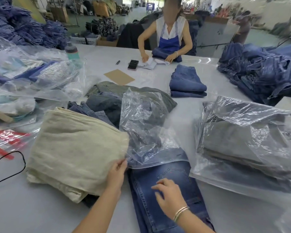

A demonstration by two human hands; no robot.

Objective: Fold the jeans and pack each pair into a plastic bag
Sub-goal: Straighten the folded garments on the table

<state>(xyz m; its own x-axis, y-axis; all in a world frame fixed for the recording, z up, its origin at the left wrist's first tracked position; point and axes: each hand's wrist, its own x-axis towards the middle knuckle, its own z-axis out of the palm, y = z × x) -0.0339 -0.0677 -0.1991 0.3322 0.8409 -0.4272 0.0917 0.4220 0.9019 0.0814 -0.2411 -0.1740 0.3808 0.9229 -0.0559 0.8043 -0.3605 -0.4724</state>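
Observation:
A folded pair of blue jeans (166, 195) lies on the white table (40, 214) in front of me, its far end inside the mouth of a clear plastic bag (144, 125). My left hand (117, 174) pinches the bag's open edge at the left of the jeans. My right hand (170, 194) rests on top of the jeans with loosely bent fingers. A folded cream pair (74, 148) sits to the left. Bagged grey jeans (242, 145) are stacked on the right.
Loose grey and blue jeans (111, 96) lie behind the bag. Folded blue jeans (186, 81) sit mid-table, with a large denim heap (262, 69) far right. Plastic bags (32, 73) and a bottle (72, 51) are at left. A person (168, 36) works opposite, near a phone (133, 64).

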